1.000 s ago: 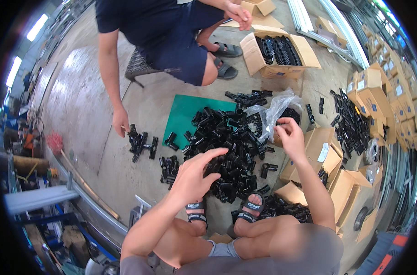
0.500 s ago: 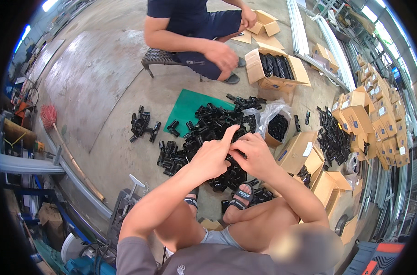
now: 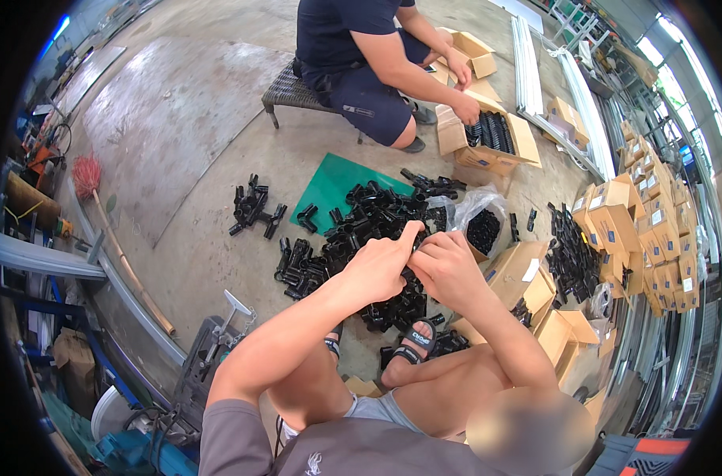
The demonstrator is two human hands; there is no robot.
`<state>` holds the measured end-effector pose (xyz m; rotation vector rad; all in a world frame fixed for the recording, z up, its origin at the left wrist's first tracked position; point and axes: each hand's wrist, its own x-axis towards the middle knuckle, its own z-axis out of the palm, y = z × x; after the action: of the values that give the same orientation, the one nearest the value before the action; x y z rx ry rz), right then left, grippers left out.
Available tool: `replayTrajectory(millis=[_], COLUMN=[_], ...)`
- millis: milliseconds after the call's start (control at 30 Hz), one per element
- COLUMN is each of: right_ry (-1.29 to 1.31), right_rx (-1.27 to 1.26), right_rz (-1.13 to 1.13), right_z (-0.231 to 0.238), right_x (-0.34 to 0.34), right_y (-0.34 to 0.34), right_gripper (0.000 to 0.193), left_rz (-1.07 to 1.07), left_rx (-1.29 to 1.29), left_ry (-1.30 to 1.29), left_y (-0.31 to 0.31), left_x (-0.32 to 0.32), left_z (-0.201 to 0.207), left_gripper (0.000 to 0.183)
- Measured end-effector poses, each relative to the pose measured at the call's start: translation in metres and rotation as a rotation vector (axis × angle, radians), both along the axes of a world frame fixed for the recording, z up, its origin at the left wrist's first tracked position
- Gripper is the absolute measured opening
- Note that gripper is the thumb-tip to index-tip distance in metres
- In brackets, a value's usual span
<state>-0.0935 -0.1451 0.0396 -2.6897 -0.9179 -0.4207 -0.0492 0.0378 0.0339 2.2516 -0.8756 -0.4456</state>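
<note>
Over the pile of black tube fittings (image 3: 369, 214), my two hands meet with their fingertips together. My left hand (image 3: 381, 266) is closed, its forefinger stretched out past the right fingers. Fingers curled, my right hand (image 3: 448, 268) presses in against the left fingertips. A bit of something dark shows between them, but the fingers hide what it is. Below the hands, the glossy black fittings cover part of a green mat (image 3: 325, 184) and spread onto the concrete floor.
Beyond the pile, a co-worker on a woven stool (image 3: 297, 97) reaches into a carton of black parts (image 3: 489, 163). A bag-lined box (image 3: 484, 232) and open cartons (image 3: 510, 266) stand right. Stacked cartons (image 3: 615, 210) stand farther right; a broom (image 3: 127, 262) lies left.
The co-worker has leaned right, and a hand has gone from above the knee to the carton. My hands stay together with little change; the view has shifted slightly.
</note>
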Motion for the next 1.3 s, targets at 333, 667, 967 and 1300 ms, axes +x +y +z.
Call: replayTrajectory(millis=[333,667,967,1300], right_ry=[0.065,0.172,0.423,0.468], right_rx=[-0.004,0.633,0.192,-0.212], right_rz=[-0.01,-0.549,-0.888,-0.739], right_z=[-0.005,-0.026,-0.171,-0.334], right_x=[0.0,0.022,0.087,0.158], right_y=[-0.005,-0.059,-0.172,-0.181], right_gripper=[0.012,0.008,0.018,0.013], left_rz=[0.021,0.107,0.255,0.34], left_rx=[-0.012,-0.212,-0.279,-0.194], left_ry=[0.011,0.006,0.218,0.309], left_y=[-0.002,0.007,0.0,-0.005], left_x=[0.006,0.015,0.025,0.044], left_z=[-0.007,-0.003,0.006,0.002], left_gripper=[0.078,0.044,0.035,0.034])
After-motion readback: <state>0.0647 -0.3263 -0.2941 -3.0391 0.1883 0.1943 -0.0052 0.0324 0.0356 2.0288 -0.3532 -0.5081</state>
